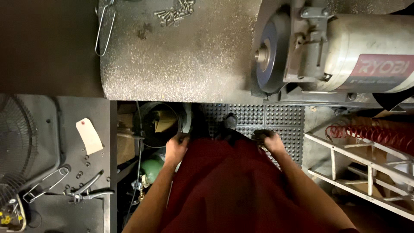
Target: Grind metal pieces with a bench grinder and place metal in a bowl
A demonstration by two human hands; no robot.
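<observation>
I look straight down my own front, which a red garment (228, 185) covers. My left hand (176, 147) sits at the garment's lower left corner with its fingers curled over the hem. At the lower right corner my right hand (268, 140) is curled the same way, its fingertips dark in shadow. Both forearms run down along the sides of the cloth. A dark shoe tip (230, 121) shows just beyond the hem on a studded black rubber mat (267, 115).
A bench grinder (336, 47) with a grey wheel stands on the speckled workbench (181, 60), with loose screws (174, 13) at the back. Left: a dark shelf with pliers (88, 192), a paper tag (89, 135) and a fan (17, 142). Right: a white rack (358, 172) and red coiled hose (371, 131).
</observation>
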